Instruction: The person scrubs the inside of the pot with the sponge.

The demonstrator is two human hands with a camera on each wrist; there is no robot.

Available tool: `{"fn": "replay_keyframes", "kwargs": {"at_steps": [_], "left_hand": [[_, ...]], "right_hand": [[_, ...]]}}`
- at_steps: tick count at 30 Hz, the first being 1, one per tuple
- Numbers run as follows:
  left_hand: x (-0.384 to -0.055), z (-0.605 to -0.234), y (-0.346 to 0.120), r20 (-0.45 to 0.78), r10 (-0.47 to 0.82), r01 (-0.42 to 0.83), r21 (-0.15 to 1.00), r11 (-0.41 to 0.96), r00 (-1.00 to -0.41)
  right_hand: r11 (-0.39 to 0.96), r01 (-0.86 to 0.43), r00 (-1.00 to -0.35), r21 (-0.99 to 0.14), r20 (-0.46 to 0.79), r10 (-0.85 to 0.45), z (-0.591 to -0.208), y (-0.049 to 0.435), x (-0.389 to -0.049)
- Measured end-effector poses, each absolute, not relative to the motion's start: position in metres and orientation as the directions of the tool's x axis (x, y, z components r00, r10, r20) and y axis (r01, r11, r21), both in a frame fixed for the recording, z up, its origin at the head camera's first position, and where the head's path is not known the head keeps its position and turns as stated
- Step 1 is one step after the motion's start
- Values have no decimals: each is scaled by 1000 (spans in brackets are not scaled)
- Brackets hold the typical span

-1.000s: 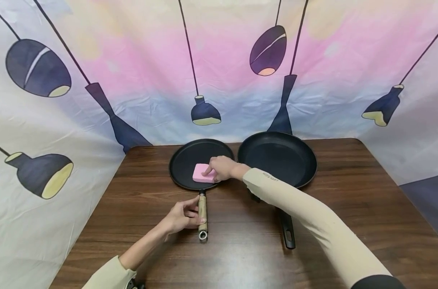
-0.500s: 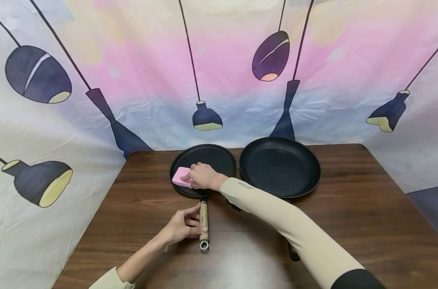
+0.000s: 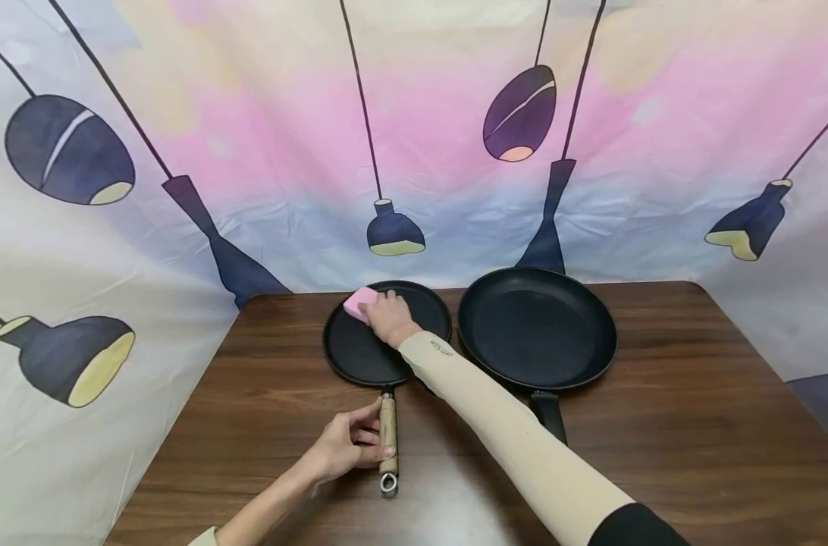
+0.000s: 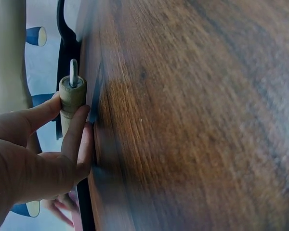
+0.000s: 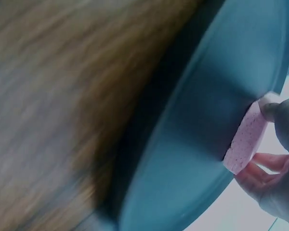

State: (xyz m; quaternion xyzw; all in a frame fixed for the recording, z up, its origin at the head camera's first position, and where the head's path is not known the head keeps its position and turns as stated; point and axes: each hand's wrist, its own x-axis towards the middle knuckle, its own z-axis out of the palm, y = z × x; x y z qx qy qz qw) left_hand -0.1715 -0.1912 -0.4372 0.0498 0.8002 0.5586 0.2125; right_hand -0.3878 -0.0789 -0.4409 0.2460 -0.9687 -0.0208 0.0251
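A flat black pan [image 3: 366, 356] lies on the table, its wooden handle [image 3: 388, 432] pointing toward me. My left hand [image 3: 342, 446] pinches that handle between thumb and fingers. In the left wrist view, the handle's end [image 4: 72, 91] carries a metal ring, with fingertips on both sides of it. My right hand [image 3: 390, 317] grips a pink sponge [image 3: 361, 303] on the pan's far left part. Seen from the right wrist, the sponge [image 5: 245, 139] lies against the pan's dark surface [image 5: 197, 120], held between thumb and fingers.
A larger, deeper black frying pan [image 3: 537, 326] stands just right of the flat one, its black handle [image 3: 549, 415] partly behind my right sleeve [image 3: 503, 425]. The brown wooden table [image 3: 687, 394] meets a patterned cloth backdrop [image 3: 441, 152] at its far edge.
My right hand has moved the sponge left across the flat pan, then up to its far left part. The left hand keeps its hold on the handle. The head view has tilted slightly.
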Motion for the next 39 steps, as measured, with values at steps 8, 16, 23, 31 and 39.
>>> {"fn": "replay_keyframes", "kwargs": {"at_steps": [8,16,23,31,39], "left_hand": [[-178,-435,-188,-304,300,-182,909,374,-904],[-190,-430,-190,-300,276,-162,889,429,-913],[-198,-425,-191,-331,263,-196,880,433,-906],[-195,-421,-194,-348,272,-203,872,446,-897],[-176,-428,-187,-360,282,-222,879,422,-890]], "right_hand": [[924,-382,-924,4,3,-382,-433,-38,-402],[902,-431,-898,-25,-92,-431,-419,-5,-400],[818,-569,-812,-79,-106,-575,-412,16,-382],[701,-706,-697,-106,-76,-713,-412,7,-352],[621,-755,-617,-213,-93,-782,-421,-6,-327]]}}
